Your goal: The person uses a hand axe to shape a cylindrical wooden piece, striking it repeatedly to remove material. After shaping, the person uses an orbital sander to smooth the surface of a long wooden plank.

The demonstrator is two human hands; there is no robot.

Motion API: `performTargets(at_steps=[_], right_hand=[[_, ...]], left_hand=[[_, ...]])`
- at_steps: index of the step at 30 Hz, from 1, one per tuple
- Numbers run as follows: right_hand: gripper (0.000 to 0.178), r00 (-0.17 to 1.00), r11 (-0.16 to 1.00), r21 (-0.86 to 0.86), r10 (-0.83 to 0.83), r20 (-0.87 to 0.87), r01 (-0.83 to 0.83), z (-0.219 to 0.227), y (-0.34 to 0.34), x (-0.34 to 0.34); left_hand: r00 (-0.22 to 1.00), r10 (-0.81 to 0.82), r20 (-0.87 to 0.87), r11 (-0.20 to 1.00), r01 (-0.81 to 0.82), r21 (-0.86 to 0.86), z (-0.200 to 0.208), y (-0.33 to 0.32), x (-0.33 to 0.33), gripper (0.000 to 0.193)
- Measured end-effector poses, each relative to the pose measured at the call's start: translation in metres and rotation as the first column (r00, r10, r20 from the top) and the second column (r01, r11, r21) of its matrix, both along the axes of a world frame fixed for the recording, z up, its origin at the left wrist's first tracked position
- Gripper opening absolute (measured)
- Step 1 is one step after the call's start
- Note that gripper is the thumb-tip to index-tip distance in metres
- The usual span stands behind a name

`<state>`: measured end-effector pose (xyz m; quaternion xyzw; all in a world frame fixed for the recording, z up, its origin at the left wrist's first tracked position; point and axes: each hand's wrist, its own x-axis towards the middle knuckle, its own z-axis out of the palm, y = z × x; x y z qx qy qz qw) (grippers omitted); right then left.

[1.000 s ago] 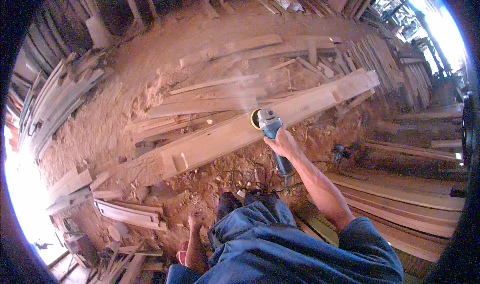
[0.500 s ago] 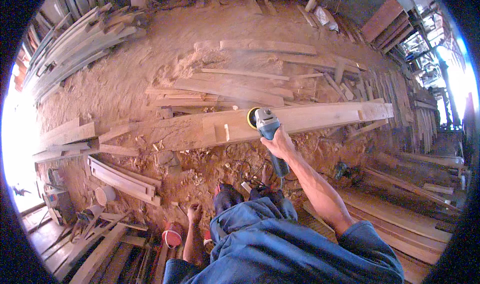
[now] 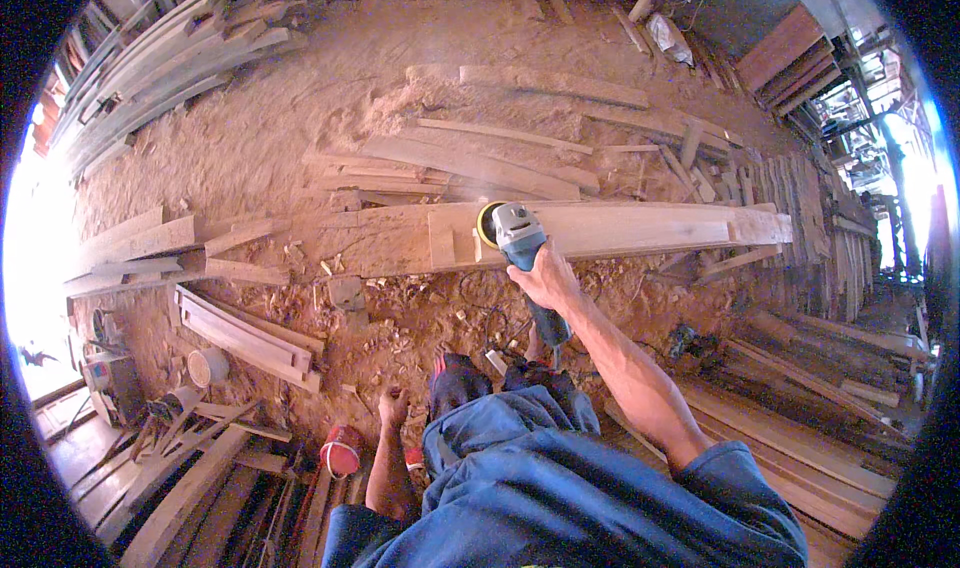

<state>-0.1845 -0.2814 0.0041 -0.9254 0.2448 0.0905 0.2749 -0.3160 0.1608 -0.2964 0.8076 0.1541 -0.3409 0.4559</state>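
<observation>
My right hand (image 3: 545, 278) is wrapped round the body of a blue and grey angle grinder (image 3: 520, 233). The grinder's yellow-rimmed disc (image 3: 489, 226) sits at the top face of a long pale wooden board (image 3: 640, 230), near its left end. Fine dust hangs around the disc. Just left of the disc, a small light wood piece (image 3: 478, 243) shows on the board. My left hand (image 3: 393, 406) hangs low beside my body with its fingers curled; I see nothing in it. It is nearest to a red bucket (image 3: 341, 451).
Loose planks (image 3: 480, 163) and sawdust lie beyond the board. Stacked timber (image 3: 170, 63) fills the far left, and more boards (image 3: 790, 448) lie at the near right. A white bucket (image 3: 208, 367) stands by curved wood pieces (image 3: 245, 338). Wood chips and a cable litter the ground.
The grinder has moved a little left along the board, close to the small light wood piece. My view has shifted slightly. My left hand stays low and curled.
</observation>
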Motion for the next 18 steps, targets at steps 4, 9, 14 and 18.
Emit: performTargets(at_steps=[4, 9, 14, 18], right_hand=[[0.076, 0.997, 1.0, 0.013, 0.001, -0.075, 0.0, 0.002, 0.009, -0.001], [0.079, 0.998, 1.0, 0.008, 0.01, -0.068, -0.009, 0.006, 0.0, 0.001], [0.083, 0.999, 1.0, 0.027, 0.005, -0.043, -0.004, -0.002, -0.002, -0.001], [0.085, 0.998, 1.0, -0.019, -0.007, -0.061, 0.006, -0.009, 0.007, -0.011]], left_hand=[[0.998, 0.047, -0.039, 0.998, -0.045, 0.053, 0.002, 0.007, 0.003, 0.034], [0.997, 0.009, 0.079, 0.996, -0.016, 0.086, 0.012, 0.017, -0.001, 0.036], [0.998, -0.043, -0.047, 0.987, 0.05, 0.15, -0.003, 0.022, -0.01, 0.037], [0.999, 0.034, -0.042, 0.997, -0.031, 0.065, -0.014, 0.023, -0.018, 0.036]])
